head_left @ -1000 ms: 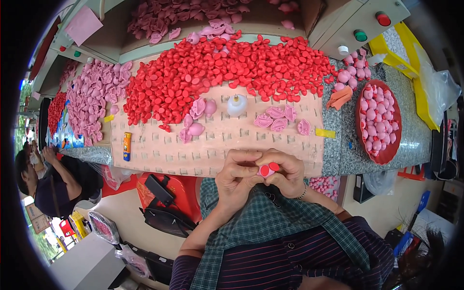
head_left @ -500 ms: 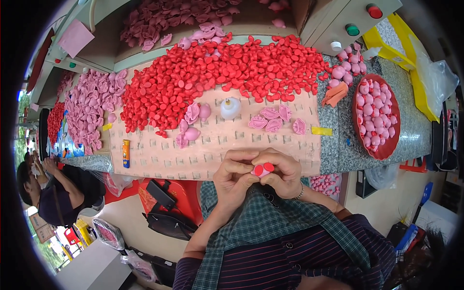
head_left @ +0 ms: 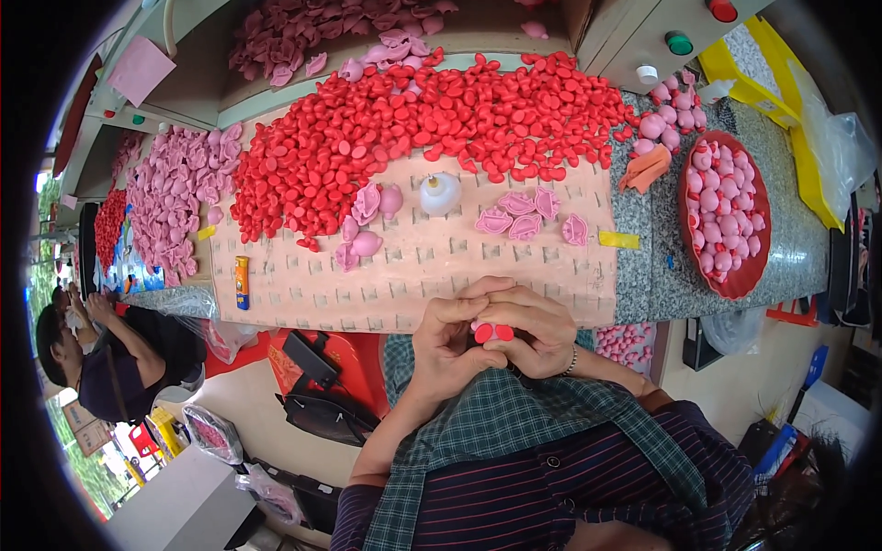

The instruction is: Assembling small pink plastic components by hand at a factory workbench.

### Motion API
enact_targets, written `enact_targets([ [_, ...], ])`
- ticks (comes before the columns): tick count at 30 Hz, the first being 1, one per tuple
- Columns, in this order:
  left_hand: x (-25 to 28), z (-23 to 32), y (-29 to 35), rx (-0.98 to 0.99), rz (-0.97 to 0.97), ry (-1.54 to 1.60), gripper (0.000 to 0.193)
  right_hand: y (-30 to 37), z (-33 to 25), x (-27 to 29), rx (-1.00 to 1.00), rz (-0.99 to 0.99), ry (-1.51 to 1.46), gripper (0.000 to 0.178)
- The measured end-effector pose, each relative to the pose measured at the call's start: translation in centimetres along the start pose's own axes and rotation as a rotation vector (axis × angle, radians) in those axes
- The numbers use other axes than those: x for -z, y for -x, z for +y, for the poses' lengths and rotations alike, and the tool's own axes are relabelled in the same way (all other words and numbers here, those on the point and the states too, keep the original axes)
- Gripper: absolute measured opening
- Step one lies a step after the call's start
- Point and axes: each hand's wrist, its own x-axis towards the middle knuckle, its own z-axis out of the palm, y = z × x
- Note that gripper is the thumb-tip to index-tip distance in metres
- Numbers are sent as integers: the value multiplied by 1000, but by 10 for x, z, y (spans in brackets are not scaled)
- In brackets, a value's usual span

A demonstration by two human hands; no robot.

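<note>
Close in front of my body, at the table's front edge, both hands are closed around one small pink toy piece with two red oval parts (head_left: 493, 332). My left hand (head_left: 443, 342) pinches it from the left. From the other side, my right hand (head_left: 540, 332) grips it with thumb and fingers, which hide most of the pink part. Beyond my hands stands a small translucent squeeze bottle (head_left: 439, 195). Right of the bottle lie several pink scalloped pieces (head_left: 524, 227); left of it are round pink pieces (head_left: 366, 243) and more scalloped ones.
A wide heap of red pieces (head_left: 312, 156) spreads along the table's back. Pink pieces (head_left: 175, 193) pile up at the left, near a glue stick (head_left: 242, 283). At right are an orange cloth (head_left: 645, 169) and a red basket (head_left: 761, 250) of pink-and-red pieces. Another person (head_left: 119, 358) works far left.
The toy piece has turned within my hands, so its red ovals sit lower and more pink is covered by my fingers. The whole view has shifted slightly.
</note>
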Motion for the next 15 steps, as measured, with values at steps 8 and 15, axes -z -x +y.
enact_targets([
  [8,1,-4,0,-15,-10,21,59,-2,0,0,14,23,-10,30],
  [15,4,-7,-1,-56,-25,-14,58,-7,-5,-5,24,59,6,21],
])
